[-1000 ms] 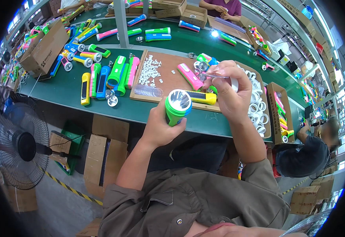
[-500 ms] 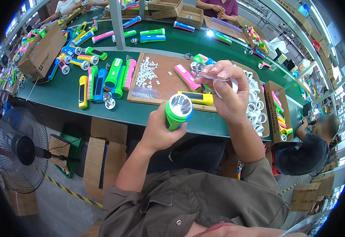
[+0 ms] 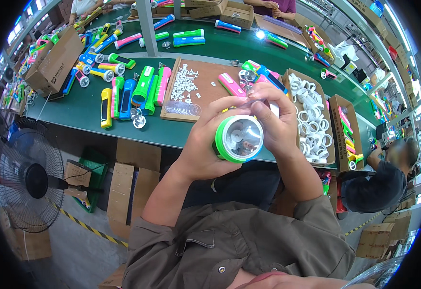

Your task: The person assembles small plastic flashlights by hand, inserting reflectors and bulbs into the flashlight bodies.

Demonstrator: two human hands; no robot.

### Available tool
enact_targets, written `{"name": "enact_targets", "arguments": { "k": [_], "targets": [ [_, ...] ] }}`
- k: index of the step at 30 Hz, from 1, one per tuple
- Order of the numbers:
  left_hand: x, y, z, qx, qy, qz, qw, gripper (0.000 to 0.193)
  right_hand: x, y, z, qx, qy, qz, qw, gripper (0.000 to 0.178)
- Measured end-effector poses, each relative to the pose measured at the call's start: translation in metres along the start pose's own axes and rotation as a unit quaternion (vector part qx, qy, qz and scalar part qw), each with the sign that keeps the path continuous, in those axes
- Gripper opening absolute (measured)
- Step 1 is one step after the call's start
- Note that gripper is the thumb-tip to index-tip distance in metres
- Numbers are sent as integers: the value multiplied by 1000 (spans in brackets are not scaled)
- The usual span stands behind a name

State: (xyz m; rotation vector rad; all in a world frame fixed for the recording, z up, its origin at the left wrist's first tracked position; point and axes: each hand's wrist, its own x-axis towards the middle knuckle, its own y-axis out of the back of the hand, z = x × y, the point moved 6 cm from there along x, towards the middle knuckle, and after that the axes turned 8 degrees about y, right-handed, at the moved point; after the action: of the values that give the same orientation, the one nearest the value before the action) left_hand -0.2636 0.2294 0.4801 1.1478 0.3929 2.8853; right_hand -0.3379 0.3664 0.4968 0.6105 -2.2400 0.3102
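Green flashlight [image 3: 238,138] sits gripped in the left hand [image 3: 205,144] over the table edge; right hand [image 3: 273,118] pinches its rim. Brown cardboard box [image 3: 51,60] far left, white-ring box [image 3: 311,120] right.

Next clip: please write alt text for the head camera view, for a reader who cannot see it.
Seen from above, a person's left hand holds a green flashlight with its round reflector end facing up, while the right hand pinches a thin clear disc just above it. Behind lies a green worktable strewn with colourful flashlights, beside a cardboard tray of white rings.
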Motion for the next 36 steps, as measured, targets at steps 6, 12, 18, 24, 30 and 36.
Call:
{"name": "enact_targets", "arguments": {
  "k": [6,12,18,24,30,36],
  "targets": [
    [-1,-2,12,51,-24,38,998,73,-1,-2,-20,-108,62,-33,992,15],
    [-2,-7,18,39,-33,33,998,75,-3,-1,-25,-123,95,-40,987,16],
    [-5,-9,17,8,-20,19,1000,78,-6,-2,-25,-112,91,-36,989,15],
    [-7,-13,16,-11,-6,17,1000,79,-8,0,-22,-105,58,-36,992,14],
    [-7,-15,21,61,-34,70,995,77,-12,-6,-27,-19,-53,82,995,28],
    [-11,-30,11,-12,-13,31,999,70,-12,-7,-23,-6,-72,67,995,27]
  ]
}}
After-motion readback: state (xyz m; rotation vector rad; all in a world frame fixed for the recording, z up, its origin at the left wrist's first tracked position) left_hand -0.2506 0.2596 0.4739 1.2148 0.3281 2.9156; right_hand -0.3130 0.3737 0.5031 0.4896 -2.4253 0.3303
